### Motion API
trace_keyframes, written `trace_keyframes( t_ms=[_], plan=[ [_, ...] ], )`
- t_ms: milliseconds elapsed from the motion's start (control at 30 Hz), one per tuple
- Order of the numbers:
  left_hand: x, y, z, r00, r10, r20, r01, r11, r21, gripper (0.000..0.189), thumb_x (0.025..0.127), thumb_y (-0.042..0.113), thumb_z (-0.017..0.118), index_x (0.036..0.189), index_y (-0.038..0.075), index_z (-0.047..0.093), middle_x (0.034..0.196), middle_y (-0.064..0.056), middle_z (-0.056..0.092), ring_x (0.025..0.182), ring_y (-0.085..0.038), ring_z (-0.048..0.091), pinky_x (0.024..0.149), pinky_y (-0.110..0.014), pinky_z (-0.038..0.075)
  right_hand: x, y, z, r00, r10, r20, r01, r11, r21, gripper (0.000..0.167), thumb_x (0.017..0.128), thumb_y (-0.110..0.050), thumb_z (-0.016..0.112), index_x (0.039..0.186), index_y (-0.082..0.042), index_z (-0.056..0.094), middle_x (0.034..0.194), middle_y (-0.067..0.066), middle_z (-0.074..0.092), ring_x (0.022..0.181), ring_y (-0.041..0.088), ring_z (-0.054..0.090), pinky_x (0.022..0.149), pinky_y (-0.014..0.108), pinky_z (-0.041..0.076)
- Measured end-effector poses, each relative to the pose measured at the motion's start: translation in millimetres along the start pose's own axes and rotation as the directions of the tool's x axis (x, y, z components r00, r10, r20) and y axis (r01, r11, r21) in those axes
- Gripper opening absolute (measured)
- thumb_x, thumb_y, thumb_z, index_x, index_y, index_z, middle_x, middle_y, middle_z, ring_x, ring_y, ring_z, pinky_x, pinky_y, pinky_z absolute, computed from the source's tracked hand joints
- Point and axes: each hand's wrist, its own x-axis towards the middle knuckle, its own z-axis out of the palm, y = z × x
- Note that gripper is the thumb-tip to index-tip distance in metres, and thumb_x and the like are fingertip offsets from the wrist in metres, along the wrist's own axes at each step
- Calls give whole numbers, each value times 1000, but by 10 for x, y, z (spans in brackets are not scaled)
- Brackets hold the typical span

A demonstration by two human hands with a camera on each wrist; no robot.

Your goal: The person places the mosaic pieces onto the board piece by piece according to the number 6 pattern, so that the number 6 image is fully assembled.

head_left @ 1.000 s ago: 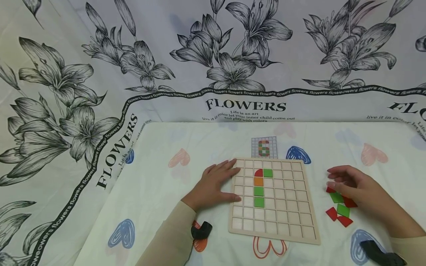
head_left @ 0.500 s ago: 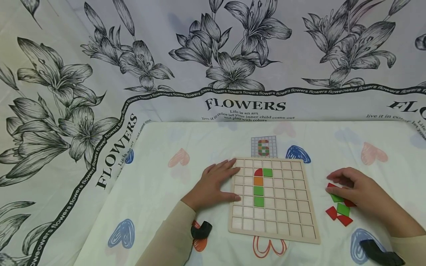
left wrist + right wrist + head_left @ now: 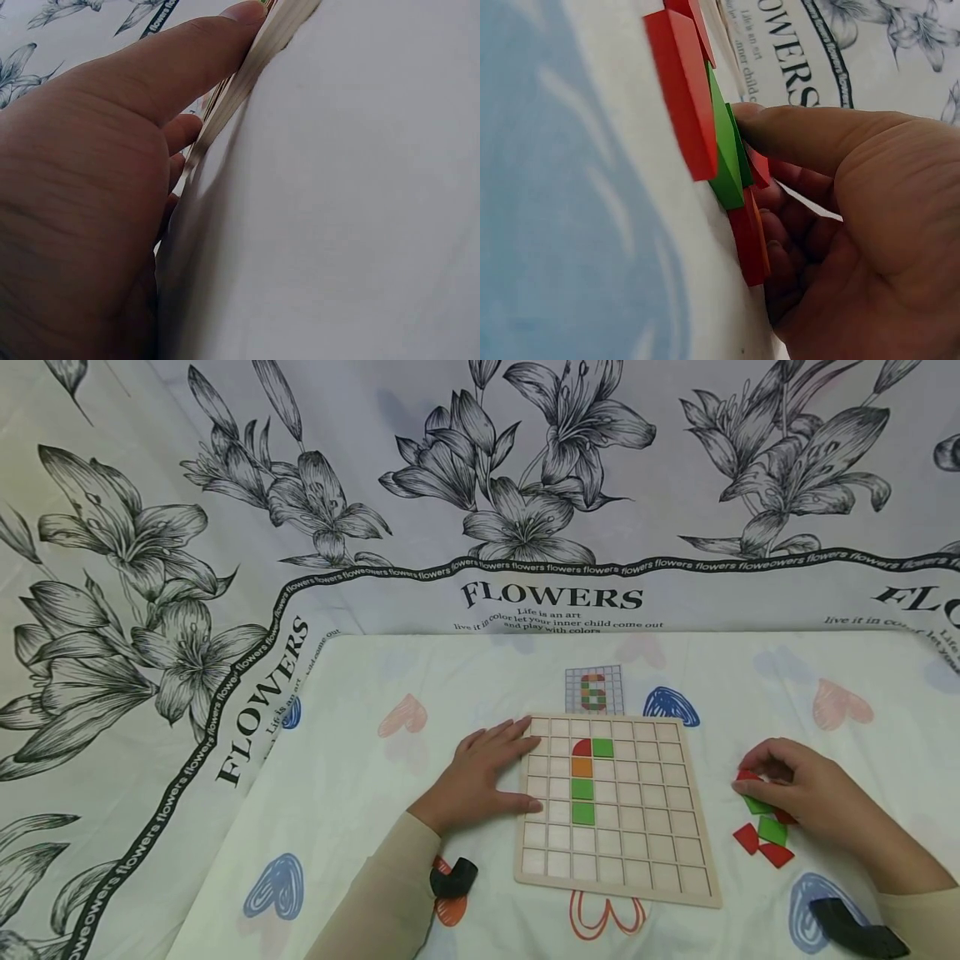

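My left hand (image 3: 480,777) rests at the left edge of a wooden grid board (image 3: 652,887), its thumb over the rim and fingers spread along the side. In the left wrist view the thumb (image 3: 187,56) lies over the board's edge. On the grid sit a red rounded-corner tile (image 3: 582,747), an orange tile (image 3: 582,767) and several green square tiles (image 3: 602,748). To the right of the board, my right hand (image 3: 810,793) pinches a red tile (image 3: 747,774) between thumb and index finger, at a small heap of tiles. The other fingers curl beneath the palm.
Loose red tiles (image 3: 776,855) and green tiles (image 3: 772,831) lie by the right hand. A small pattern card (image 3: 594,691) with a coloured figure lies behind the board. Black straps (image 3: 453,879) show near the wrists. A heart-print cloth (image 3: 337,827) covers the table.
My right hand's fingers have drawn in and closed on the red tile, which shows slightly higher between thumb and index finger. The left hand and board have stayed in place.
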Motion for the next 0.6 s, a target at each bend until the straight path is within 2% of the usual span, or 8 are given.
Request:
trace_keyframes(
  t_ms=[133,467,600],
  plan=[
    [4,4,-4,1000,2,-6,-2,1000,-5,93,91,66,80,168,28,46,178,16,19,162,-5,10,129,-48,11,-12,-10,9,1000,20,8,-20,1000,-2,24,97,-21,85,114,-10,70,95,1,68,82,18,58,68,26,50],
    [-1,16,-8,1000,1,-4,-1,1000,-11,92,91,66,80,168,28,46,178,15,20,163,-6,11,130,-49,11,-46,-26,19,999,0,-38,1,1000,16,27,99,-17,83,122,-7,74,101,2,74,78,13,59,65,25,51],
    [-5,18,-16,1000,-3,-2,3,1000,-15,93,91,65,81,168,28,46,179,15,20,163,-6,11,130,-49,10,-52,-41,14,997,2,-74,-2,1000,8,23,100,-19,83,119,-8,76,99,2,72,80,13,57,66,24,49]
  ],
)
